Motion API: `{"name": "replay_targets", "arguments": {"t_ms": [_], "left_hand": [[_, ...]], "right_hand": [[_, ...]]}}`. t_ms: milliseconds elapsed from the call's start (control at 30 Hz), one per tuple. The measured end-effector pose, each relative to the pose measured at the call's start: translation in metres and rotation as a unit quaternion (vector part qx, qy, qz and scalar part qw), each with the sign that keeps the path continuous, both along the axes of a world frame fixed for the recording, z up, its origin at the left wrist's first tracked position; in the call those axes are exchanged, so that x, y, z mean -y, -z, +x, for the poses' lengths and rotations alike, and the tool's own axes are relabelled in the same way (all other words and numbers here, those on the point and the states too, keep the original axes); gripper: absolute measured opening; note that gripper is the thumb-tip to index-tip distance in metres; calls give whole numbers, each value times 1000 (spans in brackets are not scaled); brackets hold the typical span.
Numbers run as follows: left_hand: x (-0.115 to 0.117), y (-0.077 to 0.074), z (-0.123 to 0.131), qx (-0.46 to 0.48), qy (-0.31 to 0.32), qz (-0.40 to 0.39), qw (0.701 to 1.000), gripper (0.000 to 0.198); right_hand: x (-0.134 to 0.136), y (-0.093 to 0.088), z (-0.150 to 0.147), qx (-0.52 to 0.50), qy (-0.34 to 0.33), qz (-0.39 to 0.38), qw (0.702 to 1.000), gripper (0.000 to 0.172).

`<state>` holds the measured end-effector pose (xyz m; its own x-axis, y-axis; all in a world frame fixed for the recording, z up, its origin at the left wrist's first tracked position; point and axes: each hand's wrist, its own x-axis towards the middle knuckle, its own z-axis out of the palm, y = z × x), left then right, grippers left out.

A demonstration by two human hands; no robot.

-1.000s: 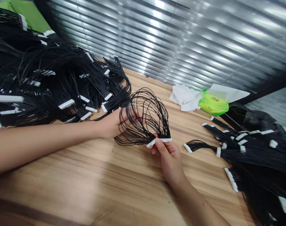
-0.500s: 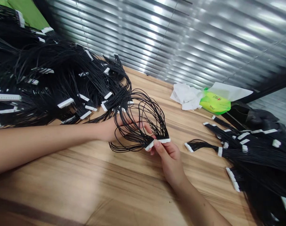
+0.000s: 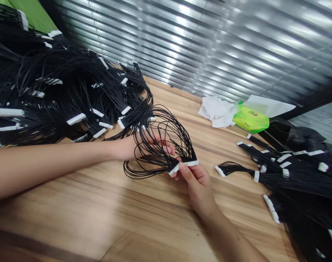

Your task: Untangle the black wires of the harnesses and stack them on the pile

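A looped black wire harness (image 3: 160, 145) with two white connectors (image 3: 183, 166) hangs just above the wooden table (image 3: 113, 214). My right hand (image 3: 197, 185) pinches both connectors together between thumb and fingers. Reaching in from the left, my left hand (image 3: 144, 147) has its fingers inside the wire loops, curled around the black strands. The loops fan out up and to the left of the connectors.
A big heap of black harnesses with white connectors (image 3: 59, 94) covers the table's left and back. A second pile of harnesses (image 3: 294, 182) lies at the right. White tissue and a green packet (image 3: 247, 120) sit near the metal shutter wall (image 3: 209, 47).
The wire loops have flattened and spread lower and leftward. My left hand's fingers have slid further along the strands toward the connectors. My right hand has stayed nearly still.
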<state>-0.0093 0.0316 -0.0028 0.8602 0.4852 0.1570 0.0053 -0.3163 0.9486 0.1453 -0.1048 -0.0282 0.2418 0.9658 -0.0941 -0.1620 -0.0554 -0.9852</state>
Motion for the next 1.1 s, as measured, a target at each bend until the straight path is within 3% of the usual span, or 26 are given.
{"name": "replay_targets", "arguments": {"t_ms": [100, 233, 600, 833, 1100], "left_hand": [[2, 2, 1, 4, 56, -62, 996, 23], [0, 3, -3, 13, 61, -106, 992, 12], [0, 9, -3, 51, 20, -143, 988, 6], [2, 4, 0, 61, -15, -188, 980, 8], [1, 8, -3, 66, 6, -240, 969, 6]], "right_hand": [[0, -1, -1, -6, -5, 5, 1000, 23], [1, -2, -1, -7, -12, 9, 1000, 22], [0, 0, 1, -21, -5, 13, 1000, 22], [0, -3, 0, -29, -11, 8, 999, 18], [2, -2, 1, -33, -14, 3, 999, 16]]}}
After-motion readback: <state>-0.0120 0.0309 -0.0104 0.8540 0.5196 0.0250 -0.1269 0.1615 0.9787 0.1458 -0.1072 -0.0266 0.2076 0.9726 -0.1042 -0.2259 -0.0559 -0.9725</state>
